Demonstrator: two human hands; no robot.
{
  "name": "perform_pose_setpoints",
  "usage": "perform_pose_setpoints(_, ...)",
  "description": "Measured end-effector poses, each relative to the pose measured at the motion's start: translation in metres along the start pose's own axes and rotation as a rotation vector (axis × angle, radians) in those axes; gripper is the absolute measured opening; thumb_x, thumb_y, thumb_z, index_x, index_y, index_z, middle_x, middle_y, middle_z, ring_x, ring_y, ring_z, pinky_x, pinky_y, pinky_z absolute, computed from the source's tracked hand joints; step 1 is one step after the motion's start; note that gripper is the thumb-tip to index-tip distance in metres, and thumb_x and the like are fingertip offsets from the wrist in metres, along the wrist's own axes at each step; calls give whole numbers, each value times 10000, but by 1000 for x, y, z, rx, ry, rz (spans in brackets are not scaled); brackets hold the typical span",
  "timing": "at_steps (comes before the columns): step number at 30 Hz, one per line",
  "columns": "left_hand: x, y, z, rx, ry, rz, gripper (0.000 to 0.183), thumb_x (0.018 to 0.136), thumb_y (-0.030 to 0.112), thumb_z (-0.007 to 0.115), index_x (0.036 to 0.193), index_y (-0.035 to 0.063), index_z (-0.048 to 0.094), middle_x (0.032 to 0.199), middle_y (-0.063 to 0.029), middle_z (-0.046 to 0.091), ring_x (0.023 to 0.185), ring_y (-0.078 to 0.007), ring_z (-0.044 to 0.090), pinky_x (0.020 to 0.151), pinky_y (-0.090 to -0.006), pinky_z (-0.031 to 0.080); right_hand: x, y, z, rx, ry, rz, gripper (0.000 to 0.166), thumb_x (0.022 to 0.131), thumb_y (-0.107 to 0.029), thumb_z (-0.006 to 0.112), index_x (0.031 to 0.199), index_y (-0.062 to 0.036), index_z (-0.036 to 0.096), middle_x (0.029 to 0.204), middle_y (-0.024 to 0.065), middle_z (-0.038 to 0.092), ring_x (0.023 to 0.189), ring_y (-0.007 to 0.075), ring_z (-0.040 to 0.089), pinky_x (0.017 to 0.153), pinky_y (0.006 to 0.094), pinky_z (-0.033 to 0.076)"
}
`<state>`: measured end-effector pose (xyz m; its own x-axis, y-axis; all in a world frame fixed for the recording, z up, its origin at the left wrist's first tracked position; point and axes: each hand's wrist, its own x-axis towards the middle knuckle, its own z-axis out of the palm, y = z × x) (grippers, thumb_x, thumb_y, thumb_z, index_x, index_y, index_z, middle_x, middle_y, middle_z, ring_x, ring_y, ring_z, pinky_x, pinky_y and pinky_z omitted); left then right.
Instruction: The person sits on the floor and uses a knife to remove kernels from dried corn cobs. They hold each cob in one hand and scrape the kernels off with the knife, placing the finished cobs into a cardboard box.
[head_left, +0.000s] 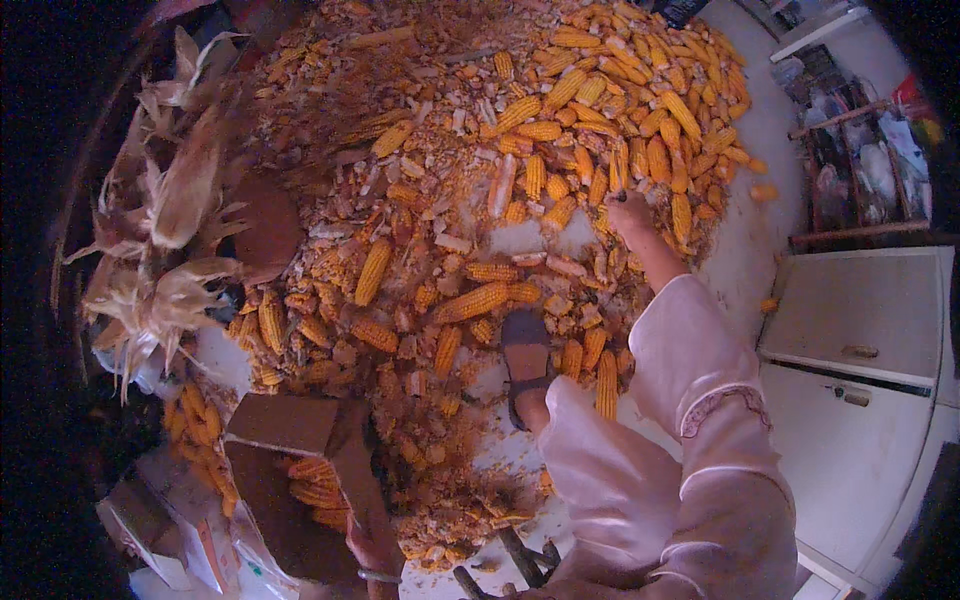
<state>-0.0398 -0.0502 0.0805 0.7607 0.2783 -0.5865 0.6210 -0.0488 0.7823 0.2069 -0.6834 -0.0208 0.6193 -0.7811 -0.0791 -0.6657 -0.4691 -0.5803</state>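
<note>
My right hand (628, 214) reaches out, fingers curled, at the edge of a heap of husked yellow maize ears (682, 112). Against its fingertips stands the lower end of one ear (619, 166); whether they grip it is too small to tell. A small dark spot shows at the fingers. At the lower left, my left hand (361, 534), a bangle at its wrist, lies along the near side edge of an open cardboard box (277, 491) and appears to hold it. Several ears (319, 480) lie inside the box. Most of the left fingers are in shadow.
Loose ears, broken cobs and kernels (420, 247) cover the floor around my sandalled foot (525, 352). Dry husks (187, 180) hang at left. A white cabinet (847, 442) and a rack (862, 142) border the right. Stool legs (521, 555) stand below.
</note>
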Motion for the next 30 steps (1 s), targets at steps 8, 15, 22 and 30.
perform_pose_setpoints(8, -5, 6, 7, 2, 166, -122, 316, 869, 216, 516, 1111, 14, 538, 858, -90, 582, 675, -156, 506, 626, -285, 452, 14, -35, 88, -57, -38, -323, 188, 744, -194, 570, 709, -10, 585, 617, 91, 567, 526, 219, 523, 505, 342, 419)
perform_pose_setpoints(15, -5, 2, -3, -385, 204, -355, 300, 922, 241, 431, 1106, 32, 543, 558, -18, 407, 438, -128, 338, 409, -261, 358, -61, -115, 162, 66, -135, -277, 452, 746, -427, 611, 792, 23, 596, 726, 196, 615, 745, 332, 621, 644, 417, 488)
perform_pose_setpoints(22, -3, -27, -17, -261, 170, -124, 476, 847, 385, 497, 1080, -30, 530, 933, -79, 587, 803, -140, 527, 695, -295, 441, -74, -100, 191, -75, 15, -474, 520, 734, -311, 651, 1096, 23, 486, 914, 202, 605, 740, 341, 598, 651, 408, 491)
perform_pose_setpoints(30, -3, -19, -15, 179, 83, 49, 284, 828, 189, 537, 1004, -34, 525, 873, -216, 577, 778, -350, 581, 659, -390, 459, -102, -112, 63, 961, -1292, 352, 311, 871, -156, 507, 1156, -43, 454, 1033, 147, 608, 460, 30, 401, 388, 168, 335)
